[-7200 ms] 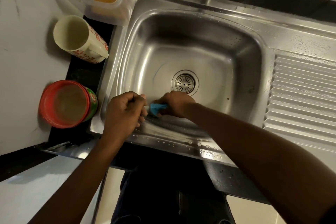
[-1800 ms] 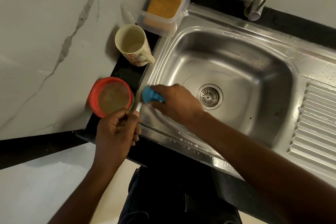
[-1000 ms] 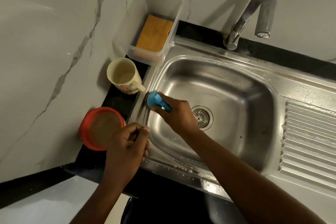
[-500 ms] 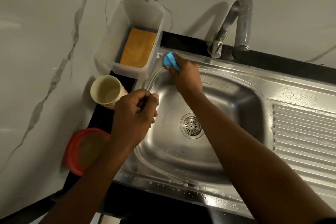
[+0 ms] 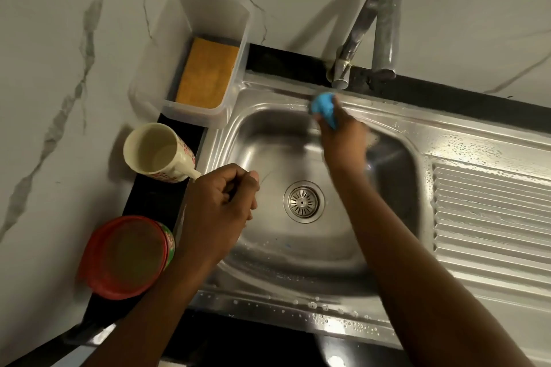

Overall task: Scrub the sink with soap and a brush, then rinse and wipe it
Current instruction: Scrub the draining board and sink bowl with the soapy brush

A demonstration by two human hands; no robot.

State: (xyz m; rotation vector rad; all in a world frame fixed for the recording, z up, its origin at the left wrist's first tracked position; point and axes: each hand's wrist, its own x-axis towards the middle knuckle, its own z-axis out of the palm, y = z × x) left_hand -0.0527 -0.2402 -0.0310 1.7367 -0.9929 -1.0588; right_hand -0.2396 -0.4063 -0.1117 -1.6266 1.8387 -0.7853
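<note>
The steel sink (image 5: 268,140) is wet, with droplets along its front rim and a drain (image 5: 303,202) in the middle. My right hand (image 5: 343,137) grips a blue scrubber (image 5: 323,107) and presses it on the sink's back rim, just below the tap (image 5: 384,24). My left hand (image 5: 220,205) hovers in a fist over the basin's left side. It seems to grip a thin brush handle, almost wholly hidden by the fingers.
A clear tub (image 5: 229,18) with an orange sponge (image 5: 208,71) stands at the back left corner. A cream mug (image 5: 158,152) and a red-lidded pot (image 5: 125,256) sit on the black ledge to the left. The ribbed drainboard (image 5: 492,211) lies to the right.
My right hand has carried the blue scrubber from the sink's front left, up the left rim, then right along the back rim to under the tap. The left hand stayed fisted.
</note>
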